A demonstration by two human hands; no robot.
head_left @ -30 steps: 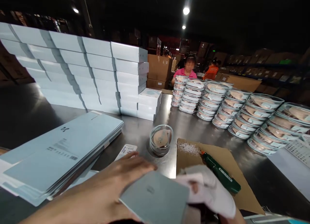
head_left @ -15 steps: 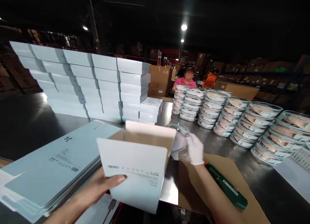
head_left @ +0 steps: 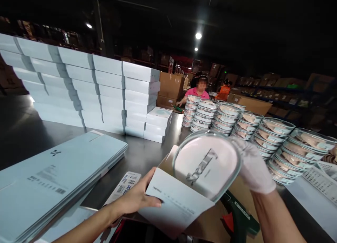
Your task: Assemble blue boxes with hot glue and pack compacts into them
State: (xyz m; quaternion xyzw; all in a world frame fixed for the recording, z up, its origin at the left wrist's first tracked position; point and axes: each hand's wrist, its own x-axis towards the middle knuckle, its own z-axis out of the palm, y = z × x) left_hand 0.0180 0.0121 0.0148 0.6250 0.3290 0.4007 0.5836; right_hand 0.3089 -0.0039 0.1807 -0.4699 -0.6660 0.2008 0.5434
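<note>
My left hand [head_left: 138, 197], bare, holds an open pale blue carton [head_left: 176, 204] by its near side, flaps up. In a white glove, my right hand [head_left: 252, 167] grips a round clear-lidded compact case [head_left: 206, 164], tilted with its face towards me, over the mouth of the carton. Its lower edge is at the carton's opening. A brown cardboard sheet [head_left: 210, 223] lies under the carton, with a green tool [head_left: 238, 213] partly hidden on it.
Flat unfolded cartons [head_left: 50, 180] are piled at the left. Closed white boxes [head_left: 86, 92] are stacked high behind. Rows of stacked round cases [head_left: 252, 127] fill the right. A small label card [head_left: 123, 187] lies by my left wrist. A person in pink [head_left: 198, 92] works opposite.
My right hand has lifted the round case off the table and brought it to the carton's opening. The left hand has tipped the carton lower and towards the case.
</note>
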